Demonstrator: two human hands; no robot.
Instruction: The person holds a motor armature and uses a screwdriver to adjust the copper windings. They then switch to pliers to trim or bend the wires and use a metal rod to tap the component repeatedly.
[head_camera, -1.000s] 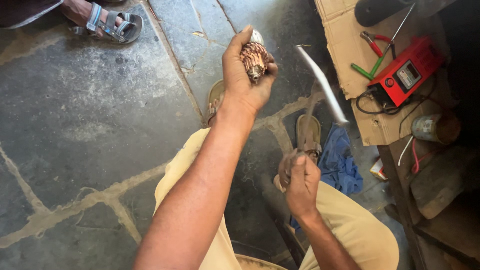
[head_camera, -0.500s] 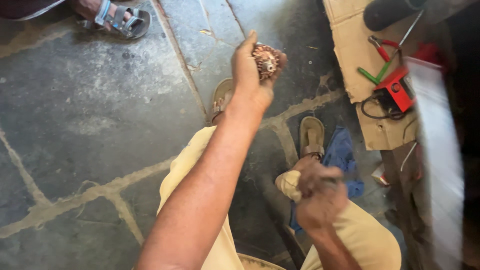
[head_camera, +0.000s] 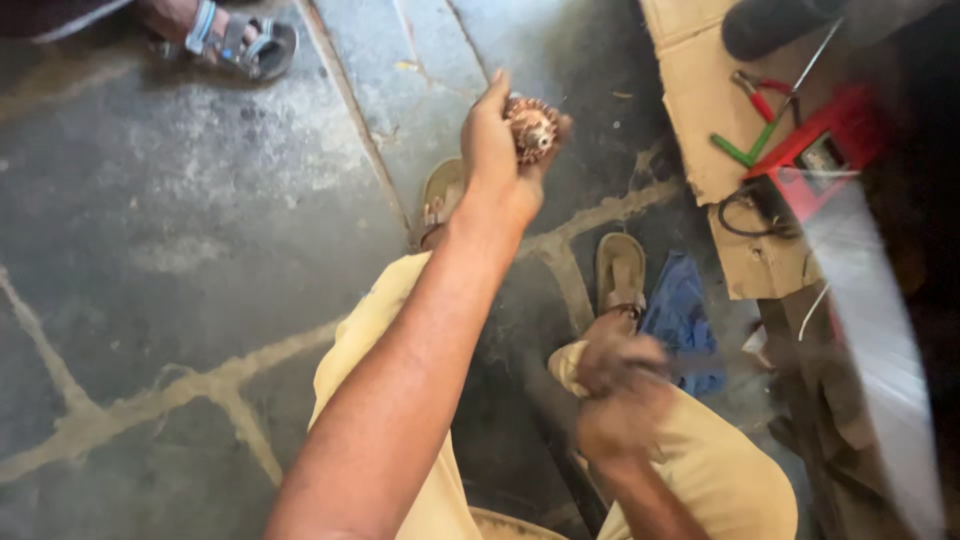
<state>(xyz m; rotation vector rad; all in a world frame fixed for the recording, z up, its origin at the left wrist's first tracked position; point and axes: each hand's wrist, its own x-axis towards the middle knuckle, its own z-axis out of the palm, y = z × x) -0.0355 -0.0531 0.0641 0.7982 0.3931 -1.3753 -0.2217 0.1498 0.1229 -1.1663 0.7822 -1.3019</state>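
Observation:
My left hand (head_camera: 493, 165) is raised over the stone floor, shut on a small motor rotor (head_camera: 530, 124) with copper windings and a metal shaft end facing me. My right hand (head_camera: 620, 395) sits low over my right knee, blurred, with the fingers closed on the end of a long pale flat strip (head_camera: 872, 345). The strip smears across the right side of the view, so its shape is unclear. The two hands are well apart.
A cardboard sheet (head_camera: 690, 95) at the upper right carries a red meter (head_camera: 825, 150), a green-handled screwdriver (head_camera: 738, 150) and red pliers (head_camera: 760, 95). A blue cloth (head_camera: 680, 310) lies by my sandalled right foot (head_camera: 620, 275). Another person's sandalled foot (head_camera: 235, 35) is at top left.
The pale strip in my right hand swung from the upper centre to the right side and blurred. My left hand keeps the rotor raised, turned slightly.

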